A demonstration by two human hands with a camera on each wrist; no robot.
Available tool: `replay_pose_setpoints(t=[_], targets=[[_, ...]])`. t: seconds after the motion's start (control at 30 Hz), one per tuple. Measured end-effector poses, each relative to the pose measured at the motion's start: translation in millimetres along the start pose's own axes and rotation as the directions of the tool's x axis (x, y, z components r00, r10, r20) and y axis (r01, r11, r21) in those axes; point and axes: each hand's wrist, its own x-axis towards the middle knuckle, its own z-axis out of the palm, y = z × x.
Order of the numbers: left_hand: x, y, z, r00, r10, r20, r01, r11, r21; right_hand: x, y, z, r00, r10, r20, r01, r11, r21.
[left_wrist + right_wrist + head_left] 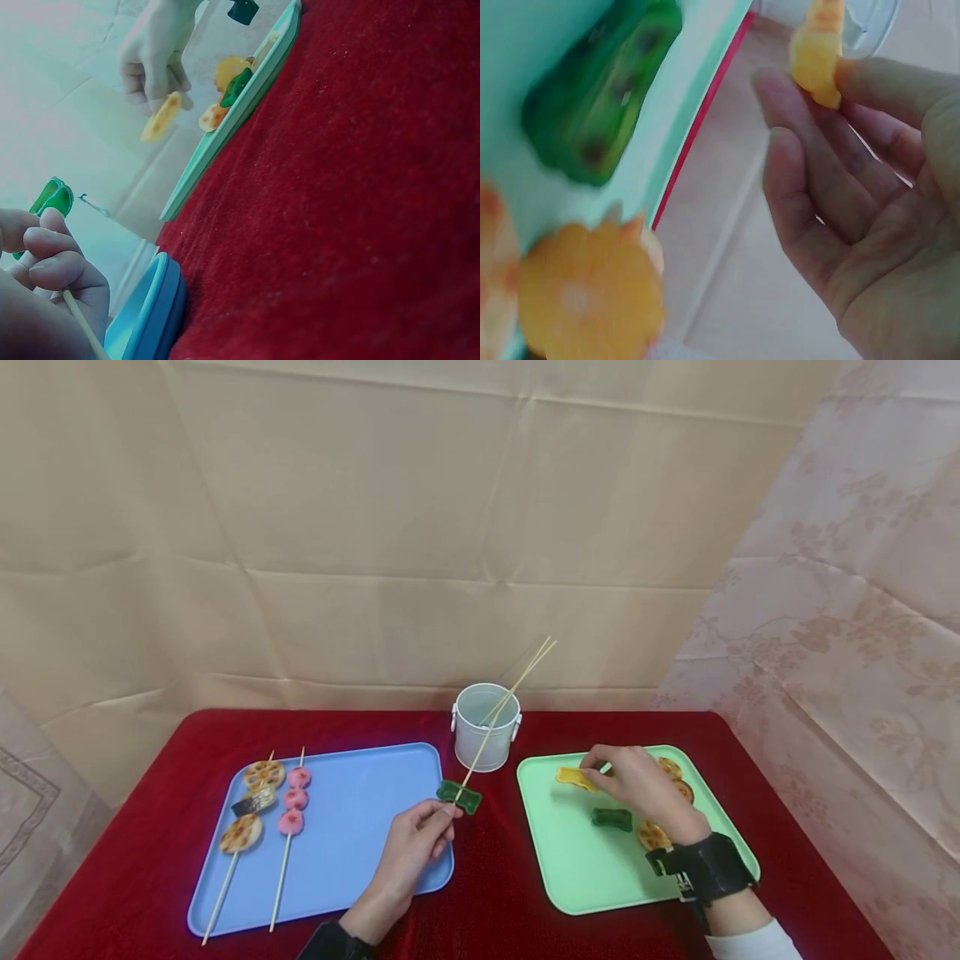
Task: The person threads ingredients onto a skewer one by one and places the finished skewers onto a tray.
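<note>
My left hand [416, 843] pinches a thin wooden skewer [483, 752] near a green pepper piece [459, 796] threaded on it. The skewer slants up past the white bucket. In the left wrist view, its lower end shows below the curled fingers. Above the green tray [558, 877], my right hand [637, 785] pinches a flat yellow food piece [576, 778] between thumb and fingers. The right wrist view shows this yellow piece [817, 64] at the fingertips. Another green pepper piece [612, 819] lies on the tray, beside several round browned slices [654, 836].
A white bucket [480, 752] stands at the back, between the two trays. On the left, a blue tray [360, 860] bears a skewer of pink pieces [296, 799] and one with round slices [242, 833] and a dark piece [253, 800]. Red cloth [495, 868] covers the table.
</note>
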Motion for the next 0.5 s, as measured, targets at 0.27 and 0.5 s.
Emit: replay_pose_setpoints(t=[0.27, 0.5], targets=[[-0.1, -0.5, 1.2, 1.0, 0.008, 0.007, -0.008, 1.0, -0.012, 6.7, -13.9, 10.5, 0.991, 0.12, -0.055, -0.111, 0.983, 0.148], [-0.9, 1.9, 3.8, 0.999, 0.028, 0.023, -0.028, 0.999, -0.032, 13.3, -27.9, 15.7, 0.975, 0.211, -0.075, -0.185, 0.948, 0.26]])
